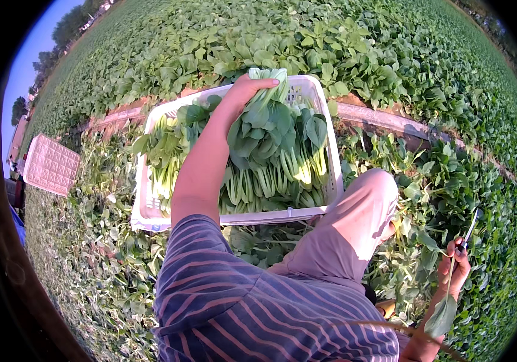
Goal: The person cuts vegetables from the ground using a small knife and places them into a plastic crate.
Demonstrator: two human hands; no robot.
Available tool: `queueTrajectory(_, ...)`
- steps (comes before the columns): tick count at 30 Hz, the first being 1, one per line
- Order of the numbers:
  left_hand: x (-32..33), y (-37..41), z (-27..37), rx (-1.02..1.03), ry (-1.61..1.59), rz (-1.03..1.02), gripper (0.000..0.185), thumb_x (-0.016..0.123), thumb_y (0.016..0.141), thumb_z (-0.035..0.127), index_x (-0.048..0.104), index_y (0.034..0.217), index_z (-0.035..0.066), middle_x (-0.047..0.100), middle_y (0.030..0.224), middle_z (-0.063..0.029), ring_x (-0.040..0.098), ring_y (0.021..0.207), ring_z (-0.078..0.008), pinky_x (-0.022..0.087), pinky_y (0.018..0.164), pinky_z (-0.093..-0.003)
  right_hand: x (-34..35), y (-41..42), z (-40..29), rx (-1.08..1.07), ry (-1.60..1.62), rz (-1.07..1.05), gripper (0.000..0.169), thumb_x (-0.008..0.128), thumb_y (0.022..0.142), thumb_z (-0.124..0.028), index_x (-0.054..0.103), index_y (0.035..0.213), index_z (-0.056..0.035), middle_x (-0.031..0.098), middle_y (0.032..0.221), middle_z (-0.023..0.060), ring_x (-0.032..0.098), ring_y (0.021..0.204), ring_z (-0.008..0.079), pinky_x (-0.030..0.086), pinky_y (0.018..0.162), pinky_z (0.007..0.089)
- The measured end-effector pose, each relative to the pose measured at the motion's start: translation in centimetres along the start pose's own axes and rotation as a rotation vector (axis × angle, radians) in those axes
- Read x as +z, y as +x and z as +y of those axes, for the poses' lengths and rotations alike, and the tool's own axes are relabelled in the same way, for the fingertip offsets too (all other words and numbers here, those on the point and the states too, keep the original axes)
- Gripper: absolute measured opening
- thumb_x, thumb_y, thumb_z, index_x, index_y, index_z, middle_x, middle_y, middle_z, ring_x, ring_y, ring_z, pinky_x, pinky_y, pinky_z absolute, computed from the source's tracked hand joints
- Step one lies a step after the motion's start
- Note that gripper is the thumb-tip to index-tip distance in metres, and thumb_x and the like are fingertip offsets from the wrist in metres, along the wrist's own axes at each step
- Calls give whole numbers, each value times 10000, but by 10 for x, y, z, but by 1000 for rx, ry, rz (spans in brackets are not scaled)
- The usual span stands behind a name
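My left hand (254,88) grips a bunch of bok choy (265,122) by its pale stem end, leaves hanging toward me, over the far side of a white plastic crate (326,131). Inside the crate lie packed rows of bok choy (258,185), their light stems pointing mostly to the near side. Low at the right, away from the crate, my right hand (455,267) is closed around a knife (470,231) with its blade pointing up and away. A single long-stalked leaf (441,316) also hangs at that hand; how it is held is unclear.
Dense leafy plants (376,45) grow beyond a pale ridge (385,118) behind the crate. More standing plants (448,181) are at the right. Cut leaves (104,253) litter the ground at left, where another crate (52,165) stands. My bent knee (371,190) is beside the crate's near right corner.
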State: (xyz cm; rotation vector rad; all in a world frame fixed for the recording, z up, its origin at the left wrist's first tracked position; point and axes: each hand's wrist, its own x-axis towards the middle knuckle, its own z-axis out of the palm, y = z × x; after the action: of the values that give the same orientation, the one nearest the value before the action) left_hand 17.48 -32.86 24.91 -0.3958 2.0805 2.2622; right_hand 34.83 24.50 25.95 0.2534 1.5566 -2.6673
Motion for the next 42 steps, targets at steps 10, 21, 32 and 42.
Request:
queueTrajectory(10, 4, 110, -106, 73, 940, 808, 702, 774, 566, 314, 411, 1038, -59, 604, 952, -249, 609, 885, -380, 497, 780, -406, -142, -49, 3, 74, 24, 510, 153, 495, 830, -118, 513, 979, -88, 514, 751, 26, 452, 502, 98, 367, 364, 208)
queueTrajectory(21, 38, 96, -97, -85, 1658, 747, 1057, 616, 679, 610, 104, 1321, -57, 433, 1221, -290, 482, 1113, -384, 426, 873, -468, -148, -111, 9, 145, -321, 739, 167, 528, 785, -89, 523, 946, -43, 575, 736, 65, 528, 568, 138, 431, 491, 251)
queueTrajectory(32, -64, 163, -156, -216, 1406, 719, 1097, 527, 645, 752, 68, 1409, 113, 150, 1406, -276, 320, 1233, -420, 289, 971, -549, -183, -181, 13, -80, -547, 1053, 212, 541, 774, -60, 510, 981, -28, 581, 758, 53, 528, 576, 117, 443, 473, 241)
queueTrajectory(42, 188, 48, -18, 711, 1262, 115, 713, 581, 827, 404, 332, 1326, -40, 387, 1339, -235, 386, 1233, -348, 299, 1023, -392, -189, -293, -70, -533, -1704, 1281, 237, 572, 812, -76, 512, 1038, -40, 577, 823, 128, 571, 658, 264, 470, 614, 322)
